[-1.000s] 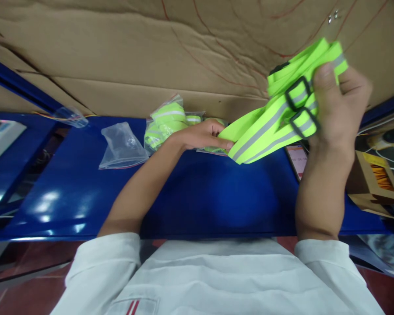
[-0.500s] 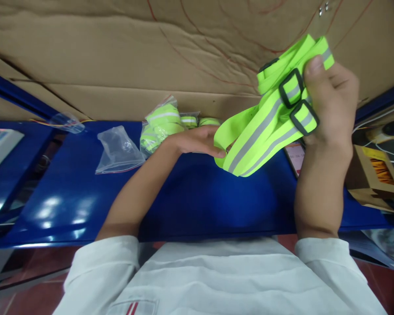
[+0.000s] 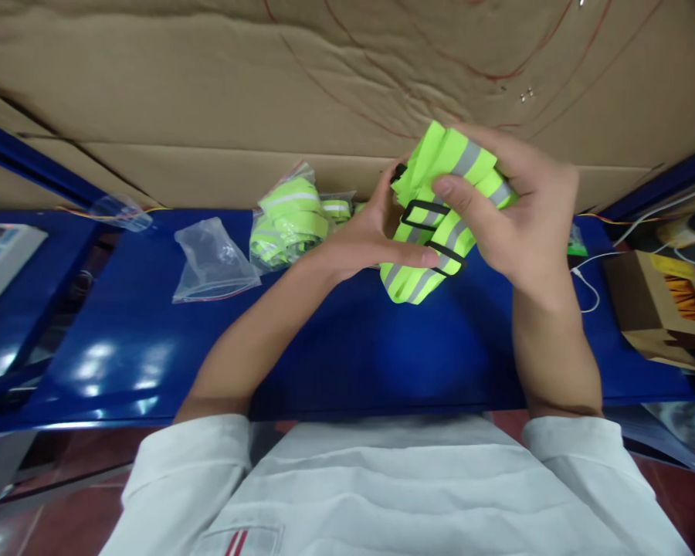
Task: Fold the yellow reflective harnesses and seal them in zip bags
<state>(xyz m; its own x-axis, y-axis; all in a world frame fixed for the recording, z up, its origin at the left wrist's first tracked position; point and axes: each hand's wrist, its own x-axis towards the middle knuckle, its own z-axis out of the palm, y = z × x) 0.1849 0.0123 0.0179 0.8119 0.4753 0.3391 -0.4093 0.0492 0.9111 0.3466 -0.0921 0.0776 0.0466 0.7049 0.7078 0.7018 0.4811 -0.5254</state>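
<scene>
A neon yellow-green strap bundle (image 3: 422, 239) with grey reflective stripes and black buckles is held up over the blue table. My right hand (image 3: 515, 201) grips its upper right part, thumb pressed on the front. From the left, my left hand (image 3: 376, 235) closes round the bundle, its thumb across a lower buckle and its other fingers mostly behind. Left of my hands lies a clear bag of similar straps (image 3: 293, 220), with more straps (image 3: 336, 208) just behind it. A flat clear zip bag (image 3: 214, 262) is further left on the table.
Cardboard (image 3: 208, 100) stands along the back of the blue table (image 3: 336, 355). At the right are an open cardboard box (image 3: 652, 301) with orange contents and a white cable (image 3: 594, 289). A clear cup (image 3: 121, 212) lies at the back left.
My right hand has moved left and down with the straps. The hanging loop has been folded into a shorter bundle, and my left hand has closed round it.
</scene>
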